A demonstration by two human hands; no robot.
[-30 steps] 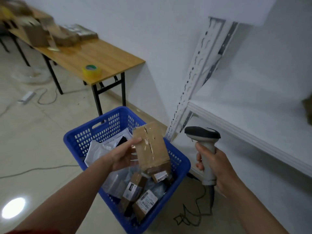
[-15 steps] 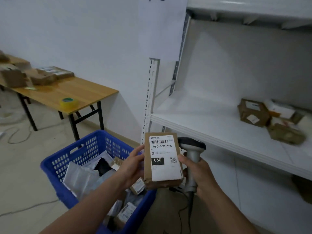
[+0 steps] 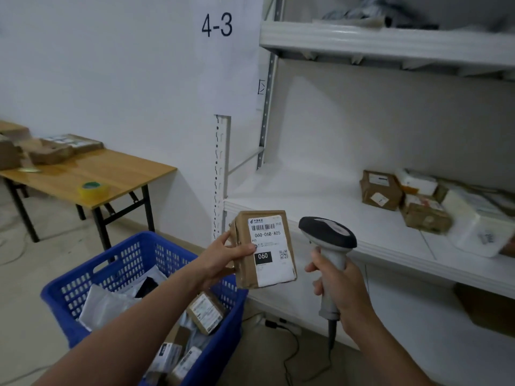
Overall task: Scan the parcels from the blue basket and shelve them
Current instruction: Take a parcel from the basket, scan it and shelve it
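Partway through: one parcel up for the scan

Nearest you, your left hand (image 3: 223,254) grips a brown parcel (image 3: 267,246) by its side edge, label facing you. Your right hand (image 3: 340,285) is wrapped round the handle of the scanner (image 3: 328,240), whose head sits just beside the label. Below, the blue basket (image 3: 72,280) holds several more boxes and bags, so most of the work looks left. Farther off, the shelf (image 3: 320,196) already carries a few parcels (image 3: 380,190).

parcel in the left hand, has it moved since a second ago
Yes. The parcel, held by the left hand, has come up out of the blue basket to the height of the shelf edge, label turned toward the camera.
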